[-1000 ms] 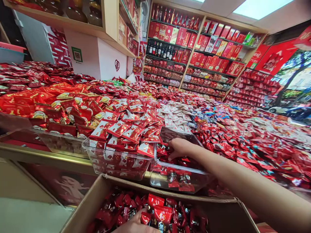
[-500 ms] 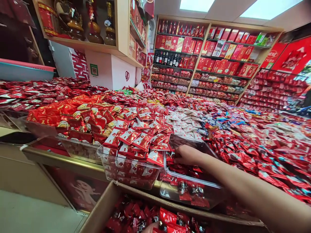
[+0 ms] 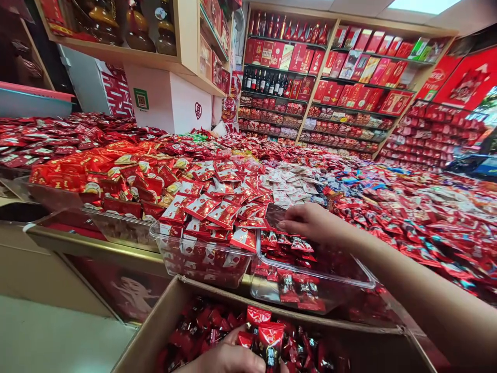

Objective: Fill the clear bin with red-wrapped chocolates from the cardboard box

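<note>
My left hand is low in a cardboard box, its fingers closed around a few red-and-black wrapped candies. More of the same candies lie loose under and around it. My right hand hangs just above a clear plastic bin, fingers curled together; whether anything is inside them is hidden. Below it, wrapped candies cover part of that bin's near left side. Left of it stands another clear bin, heaped with red-and-white packets.
Heaps of orange-red packets, white packets and red wrapped sweets spread across the counter. A gold-edged counter front runs behind the box. Shelves of bottles and red boxes line the back wall.
My left hand has risen within the box, bringing candies up in its grip. My right hand has lifted from inside the bin to just above its candies. The view has tilted down slightly.
</note>
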`<state>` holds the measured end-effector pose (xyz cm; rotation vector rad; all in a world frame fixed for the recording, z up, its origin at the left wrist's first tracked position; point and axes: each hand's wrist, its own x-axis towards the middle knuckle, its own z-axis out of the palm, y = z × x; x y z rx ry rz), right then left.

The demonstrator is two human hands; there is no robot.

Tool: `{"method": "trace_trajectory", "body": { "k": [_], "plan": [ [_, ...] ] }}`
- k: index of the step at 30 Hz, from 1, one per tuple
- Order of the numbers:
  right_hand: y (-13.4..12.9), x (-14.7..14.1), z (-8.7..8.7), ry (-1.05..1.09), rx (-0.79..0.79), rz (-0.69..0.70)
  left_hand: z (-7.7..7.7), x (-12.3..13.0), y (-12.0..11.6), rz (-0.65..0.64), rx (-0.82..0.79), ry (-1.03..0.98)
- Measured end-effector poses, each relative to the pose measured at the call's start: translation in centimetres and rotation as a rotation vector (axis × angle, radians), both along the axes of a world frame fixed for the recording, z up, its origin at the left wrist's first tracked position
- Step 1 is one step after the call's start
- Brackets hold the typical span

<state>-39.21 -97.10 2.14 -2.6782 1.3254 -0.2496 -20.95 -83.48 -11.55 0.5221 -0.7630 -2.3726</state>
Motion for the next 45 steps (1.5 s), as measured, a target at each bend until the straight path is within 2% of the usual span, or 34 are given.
{"method": "trace_trajectory", "body": {
  "k": [2,4,7,10,12,13,15,17,19,20,22,25,27,30,37,45],
  "plan": [
    [4.0,0.4,1.4,-0.119,0.106,0.064,0.3,0.0,0.2,0.015,-0.012,-0.022],
    [7.9,0.8,1.4,-0.166,0.183,0.096,0.6,-0.2,0.3,0.006,-0.013,0.005],
    [11.9,1.3,-1.4,-0.122,0.269,0.068,0.9,-0.4,0.3,-0.021,-0.047,0.087],
    [13.3,1.4,-5.2,-0.158,0.402,0.064,0.8,-0.7,0.4,-0.024,-0.101,0.094],
    [13.5,1.3,-6.1,-0.207,0.492,0.073,0.6,-0.7,0.6,-0.032,-0.091,0.06],
    [13.5,1.2,-5.7,-0.217,0.515,0.074,0.4,-0.7,0.7,-0.031,-0.074,0.041],
    [13.2,0.8,-3.7,-0.241,0.475,0.061,0.1,-0.7,0.9,-0.018,-0.026,0.013],
    [11.8,0.2,-0.9,-0.302,0.316,0.012,-0.1,-0.6,1.0,-0.028,0.017,-0.002],
    [9.2,-0.3,1.1,-0.34,0.125,-0.099,-0.3,-0.4,1.1,-0.043,0.024,-0.015],
    [7.6,-0.5,1.4,-0.297,0.075,-0.158,-0.4,-0.3,1.1,-0.059,0.02,-0.03],
    [4.3,-0.7,0.6,-0.124,0.119,-0.171,-0.5,-0.2,1.0,-0.084,0.006,-0.079],
    [0.8,-0.2,-2.6,0.22,0.356,-0.034,-0.8,-0.1,0.8,-0.119,-0.007,-0.132],
    [-0.3,0.3,-4.5,0.393,0.442,0.024,-0.8,0.0,0.8,-0.124,-0.017,-0.11],
    [-0.5,0.9,-6.0,0.479,0.503,0.056,-0.5,0.0,0.9,-0.117,-0.03,-0.031],
    [-0.2,0.2,-6.6,0.323,0.512,0.086,-0.2,0.0,1.3,-0.107,-0.036,0.095],
    [-0.6,0.0,-4.1,0.313,0.575,0.219,0.0,-0.1,1.1,-0.109,-0.015,0.077]
  ]
}}
